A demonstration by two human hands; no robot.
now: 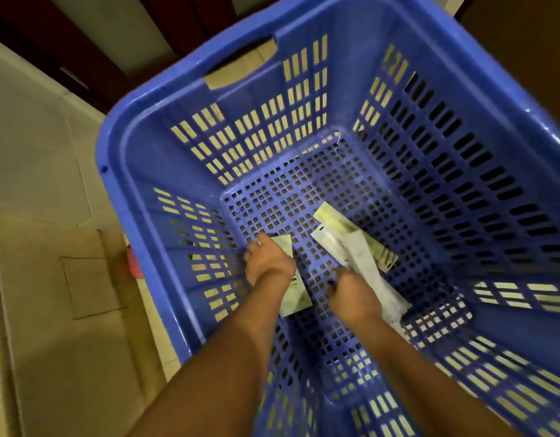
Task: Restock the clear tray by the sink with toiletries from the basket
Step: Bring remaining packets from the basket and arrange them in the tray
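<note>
Head view: inside basket [115, 200], left hand [267, 261] atop white packet [299, 294], grip unclear; right hand [351, 294] curled round packet bundle [354, 250].

The only view comes from a camera on the person's head, facing forward and steeply down into a blue basket [146, 152]. It sits near enough that the basket fills most of the picture, its near and right rims cut off. Both forearms enter from the near edge, and the left hand [267, 263], right hand [351, 291] and packets [351, 247] fall mid-picture. Floor [36, 146] shows at left.
</note>
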